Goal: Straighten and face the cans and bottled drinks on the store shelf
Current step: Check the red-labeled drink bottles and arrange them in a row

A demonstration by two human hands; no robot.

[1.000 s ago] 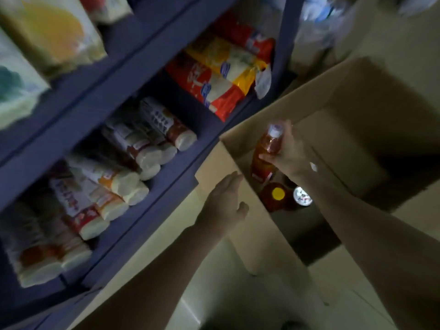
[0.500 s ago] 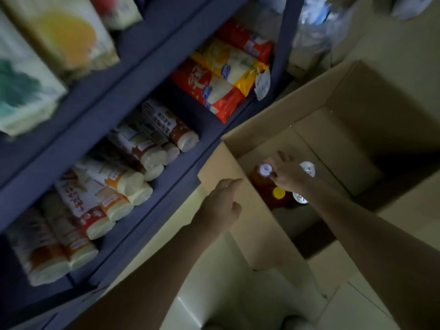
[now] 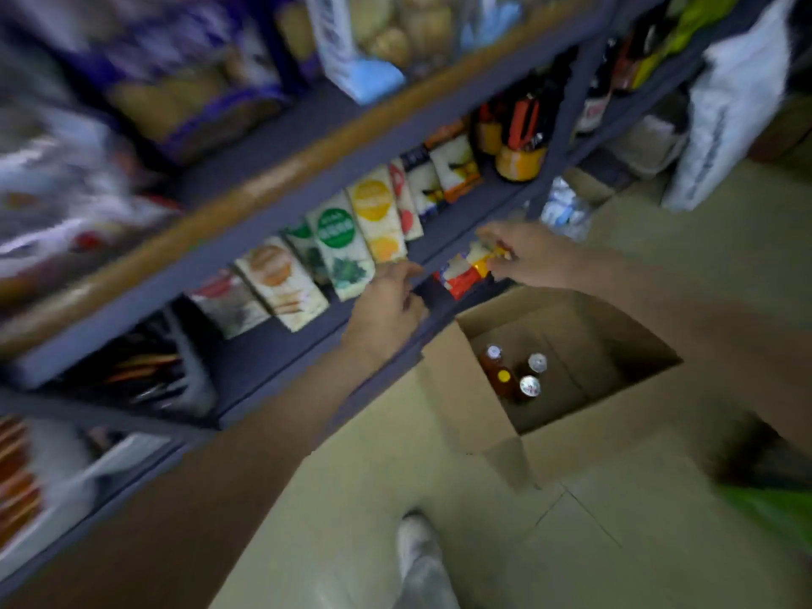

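Several capped drink bottles (image 3: 505,378) with amber liquid stand upright in an open cardboard box (image 3: 448,380) on the floor. More dark bottles (image 3: 520,138) stand at the right end of the blue shelf (image 3: 281,358). My left hand (image 3: 386,309) is at the shelf's front edge, fingers loosely curled, nothing in it. My right hand (image 3: 527,252) hovers above the box in front of red and yellow packets (image 3: 465,274), fingers apart and empty. The frame is blurred.
White stand-up pouches (image 3: 338,243) with coloured circles line the shelf behind my left hand. A big white bag (image 3: 729,107) hangs at the right. My shoe (image 3: 417,547) is on the tiled floor below, and something green (image 3: 773,507) lies at the lower right.
My right hand has let go of the bottle in the box and risen to shelf height, empty. My left hand rose from the box flap to the shelf edge. The view has swung upward.
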